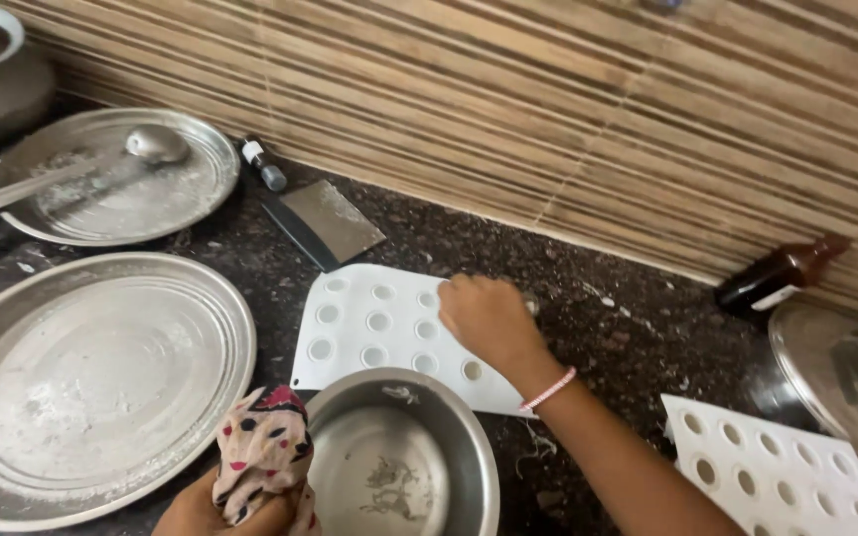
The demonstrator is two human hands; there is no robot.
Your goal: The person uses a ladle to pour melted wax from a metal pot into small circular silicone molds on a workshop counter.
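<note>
Dark speckled stone counter (pixel 638 328) runs beneath a wall of striped brown tiles (pixel 548 109) in this head-camera view. At centre, the right hand (pixel 489 320) rests knuckles-up on the far edge of a white mould tray (pixel 369 323) dotted with round cups; its fingers are curled under and out of sight, so whether they pinch anything cannot be told. A pink bracelet (pixel 549 389) circles the wrist.

At the bottom edge, the left hand (pixel 225 511) is mostly cut off by the frame, its fingers closed around a bunched spotted cloth (pixel 262 452) that stands just beside a steel bowl (pixel 469 447). The bowl covers the tray's near edge and holds a few pale scraps too small to make out.

A large steel plate (pixel 91 382) lies to the left. Behind it, a smaller steel plate (pixel 191 189) carries a ladle (pixel 151 146) whose handle blurs toward the frame edge. A flat scraper (pixel 330 223) and a small vial (pixel 264 165) lie near the wall.

At right, a brown bottle (pixel 782 273) lies on its side, a steel lid (pixel 836 382) is partly cropped, and a second white mould tray (pixel 777 471) runs off the corner.
</note>
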